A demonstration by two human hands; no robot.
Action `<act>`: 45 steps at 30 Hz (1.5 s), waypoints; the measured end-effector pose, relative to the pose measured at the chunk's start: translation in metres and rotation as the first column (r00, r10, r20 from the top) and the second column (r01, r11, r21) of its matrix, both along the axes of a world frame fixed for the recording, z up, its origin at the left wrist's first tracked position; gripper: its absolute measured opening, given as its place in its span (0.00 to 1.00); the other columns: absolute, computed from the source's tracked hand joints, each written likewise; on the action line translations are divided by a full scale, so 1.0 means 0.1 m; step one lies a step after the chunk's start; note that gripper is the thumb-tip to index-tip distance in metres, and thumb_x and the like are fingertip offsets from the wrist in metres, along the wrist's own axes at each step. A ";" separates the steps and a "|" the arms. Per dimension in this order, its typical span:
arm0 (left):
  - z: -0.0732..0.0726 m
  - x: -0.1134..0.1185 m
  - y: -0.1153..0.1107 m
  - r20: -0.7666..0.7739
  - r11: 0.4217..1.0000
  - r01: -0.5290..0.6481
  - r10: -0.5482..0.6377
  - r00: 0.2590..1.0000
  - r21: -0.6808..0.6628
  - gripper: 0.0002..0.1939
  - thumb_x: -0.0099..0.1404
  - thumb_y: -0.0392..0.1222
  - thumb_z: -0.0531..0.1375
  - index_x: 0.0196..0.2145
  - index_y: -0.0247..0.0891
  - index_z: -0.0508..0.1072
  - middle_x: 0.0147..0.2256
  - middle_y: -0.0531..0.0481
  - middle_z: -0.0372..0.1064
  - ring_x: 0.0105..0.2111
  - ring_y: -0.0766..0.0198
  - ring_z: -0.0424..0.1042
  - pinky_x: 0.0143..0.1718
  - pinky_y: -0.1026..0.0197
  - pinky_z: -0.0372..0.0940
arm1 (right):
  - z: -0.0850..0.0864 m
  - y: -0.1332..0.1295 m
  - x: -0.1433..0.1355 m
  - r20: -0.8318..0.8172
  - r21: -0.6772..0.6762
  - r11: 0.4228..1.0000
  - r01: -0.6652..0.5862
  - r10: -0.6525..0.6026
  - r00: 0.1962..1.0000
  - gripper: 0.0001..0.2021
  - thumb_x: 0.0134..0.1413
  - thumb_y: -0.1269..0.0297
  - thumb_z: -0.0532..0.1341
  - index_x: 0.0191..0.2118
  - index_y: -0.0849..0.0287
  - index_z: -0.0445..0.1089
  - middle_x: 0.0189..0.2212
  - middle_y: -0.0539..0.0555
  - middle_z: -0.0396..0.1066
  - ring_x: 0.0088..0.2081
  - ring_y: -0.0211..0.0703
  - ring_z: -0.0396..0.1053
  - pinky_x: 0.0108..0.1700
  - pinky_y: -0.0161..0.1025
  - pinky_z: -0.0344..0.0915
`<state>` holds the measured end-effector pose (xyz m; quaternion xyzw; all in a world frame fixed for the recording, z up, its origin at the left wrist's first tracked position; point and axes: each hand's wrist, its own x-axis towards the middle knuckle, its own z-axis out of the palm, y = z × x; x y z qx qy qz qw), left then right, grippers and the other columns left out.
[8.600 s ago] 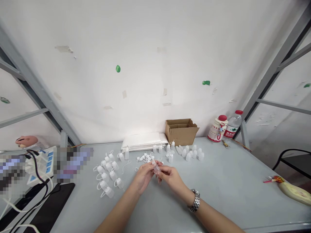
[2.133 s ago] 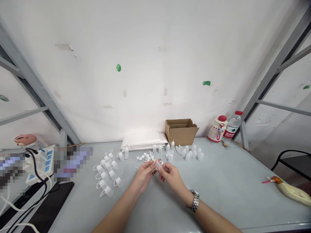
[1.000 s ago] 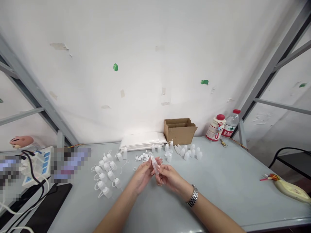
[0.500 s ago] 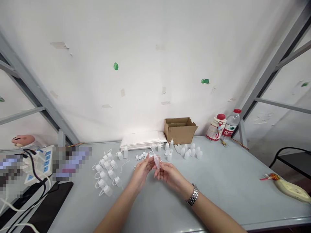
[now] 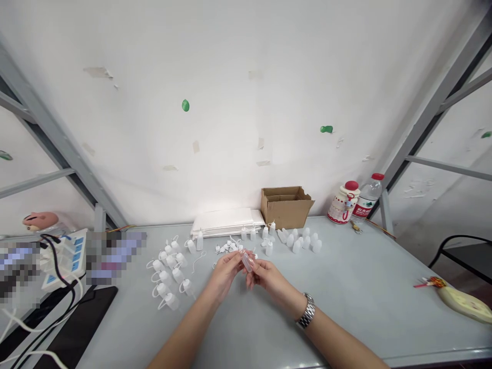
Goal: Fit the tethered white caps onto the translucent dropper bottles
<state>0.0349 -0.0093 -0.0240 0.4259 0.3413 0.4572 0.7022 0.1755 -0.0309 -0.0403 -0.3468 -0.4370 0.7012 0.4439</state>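
Between both hands, over the middle of the table, is a small translucent squeeze bottle point(image 5: 246, 262), tilted with its upper end leaning left. My right hand point(image 5: 267, 275) grips the body between thumb and fingers and wears a metal watch on its wrist. The fingers of my left hand point(image 5: 226, 270) pinch the upper end and hide the cap. Just beyond them lies a pile of small white caps point(image 5: 230, 246). Several capped bottles with looped straps point(image 5: 169, 301) stand to the left. Uncapped bottles point(image 5: 296, 246) are grouped at the right, with a few nozzle-topped ones point(image 5: 269, 248) beside them.
A cardboard box point(image 5: 287, 212) and a stack of white sheets point(image 5: 223, 221) sit against the wall. At the back right stand a decorated flask point(image 5: 343, 203) and a water bottle point(image 5: 368, 197). A power strip point(image 5: 73, 259) with cables and a black slab point(image 5: 79, 328) lie left.
My left fingers have closed over the upper end of the bottle, covering the thin white tip that stuck up before. The right hand keeps its hold. The view has shifted slightly.
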 end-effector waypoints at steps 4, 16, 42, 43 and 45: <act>-0.01 -0.01 0.00 -0.054 0.999 0.015 -0.014 0.998 0.030 0.15 0.54 0.48 0.62 0.34 0.33 0.77 0.35 0.42 0.75 0.36 0.58 0.70 0.40 0.58 0.61 | -0.03 0.01 -0.02 0.052 0.033 0.999 0.031 -0.033 0.998 0.21 0.43 0.44 0.62 0.25 0.60 0.68 0.17 0.49 0.68 0.21 0.36 0.63 0.28 0.36 0.58; -0.07 -0.17 0.13 -0.548 0.893 -0.207 0.414 0.727 0.399 0.12 0.54 0.46 0.59 0.34 0.38 0.74 0.34 0.45 0.70 0.33 0.58 0.68 0.39 0.56 0.61 | 0.19 0.04 0.14 0.004 0.083 0.951 0.297 -0.299 0.954 0.21 0.46 0.44 0.60 0.24 0.61 0.70 0.17 0.49 0.65 0.21 0.37 0.59 0.28 0.36 0.56; -0.21 -0.13 0.12 -0.691 0.857 -0.025 0.433 0.579 0.515 0.03 0.51 0.35 0.59 0.25 0.42 0.72 0.29 0.47 0.70 0.36 0.52 0.66 0.41 0.54 0.57 | 0.10 0.02 0.08 0.082 0.065 0.962 0.266 -0.270 0.959 0.21 0.46 0.44 0.60 0.27 0.61 0.71 0.15 0.48 0.64 0.20 0.36 0.59 0.27 0.35 0.56; -0.19 -0.13 0.12 -0.669 0.861 -0.066 0.438 0.601 0.505 0.03 0.52 0.37 0.59 0.26 0.42 0.72 0.29 0.47 0.70 0.36 0.53 0.67 0.40 0.55 0.57 | 0.10 0.03 0.08 0.088 0.069 0.960 0.270 -0.275 0.957 0.21 0.46 0.44 0.60 0.27 0.61 0.71 0.15 0.47 0.64 0.20 0.36 0.59 0.27 0.35 0.56; -0.15 -0.13 0.13 -0.569 0.881 -0.186 0.429 0.701 0.435 0.06 0.52 0.40 0.61 0.30 0.43 0.74 0.31 0.48 0.72 0.35 0.55 0.68 0.40 0.56 0.57 | 0.08 0.03 0.07 0.097 0.085 0.956 0.280 -0.287 0.953 0.20 0.43 0.45 0.63 0.27 0.60 0.71 0.16 0.47 0.64 0.20 0.36 0.59 0.26 0.35 0.56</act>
